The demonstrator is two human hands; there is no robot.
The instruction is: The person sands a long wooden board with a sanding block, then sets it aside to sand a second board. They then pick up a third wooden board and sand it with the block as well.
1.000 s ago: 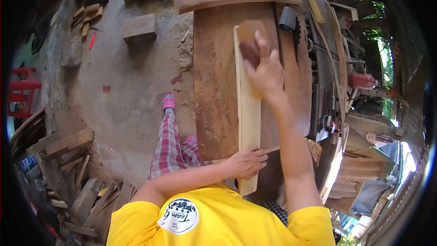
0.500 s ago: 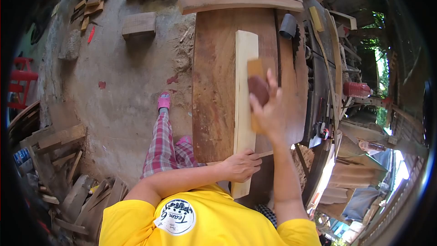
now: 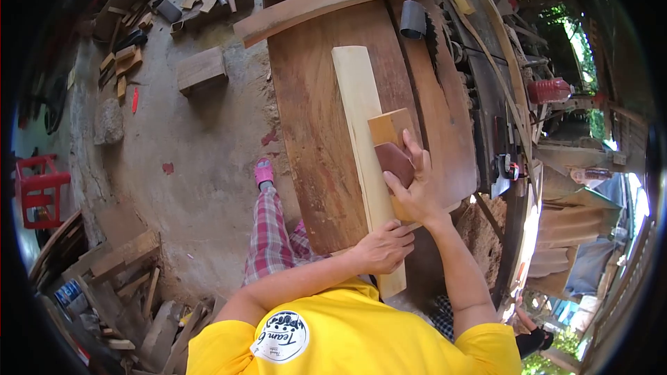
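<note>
A pale wooden strip [image 3: 356,125] lies lengthwise on the brown wooden bench top [image 3: 313,97], its near end jutting past the bench edge. My left hand [image 3: 386,247] is closed around the strip near that end. Against the strip's right side, my right hand [image 3: 419,187] grips a sanding block [image 3: 390,127], a flat piece of wood with reddish-brown sandpaper [image 3: 394,160] around it. Thumb and fingers are spread over the sandpaper. The block's underside is hidden.
Curved wooden pieces [image 3: 333,3] lie across the far end of the bench, near a grey tube piece [image 3: 413,19]. A wooden block [image 3: 201,69] sits on the floor. Scrap wood [image 3: 125,264] is heaped at left, near a red stool [image 3: 42,191]. A red plastic bottle [image 3: 549,91] is at right.
My right hand has drawn the sanding block slightly toward me along the strip. My left hand keeps its hold. The view has turned, so the bench and strip now appear tilted.
</note>
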